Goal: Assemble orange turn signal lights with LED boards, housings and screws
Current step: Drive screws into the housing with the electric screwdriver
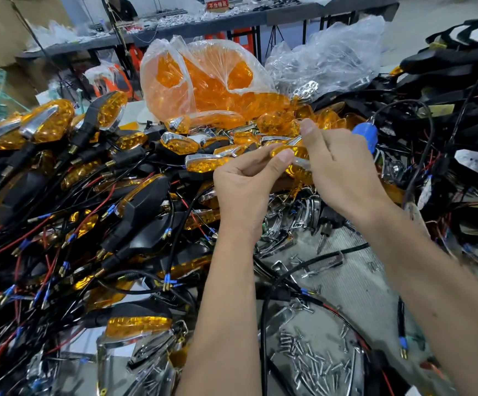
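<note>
Both hands meet over the middle of the bench around one orange lens (296,155). My left hand (246,181) pinches its near end between thumb and forefinger. My right hand (337,170) grips the far side, where a chrome trim strip (300,162) lies along the lens. Much of the lens is hidden by my fingers. A heap of finished turn signals (89,178) with black housings and red and black wires fills the left. Loose screws (312,358) lie on the bench near my forearms.
A clear bag of orange lenses (203,81) stands at the back, a bag of chrome parts (332,55) beside it. Black housings with wires (460,110) pile up on the right. A blue-handled tool (367,135) lies behind my right hand. Chrome trims (289,224) are scattered below my hands.
</note>
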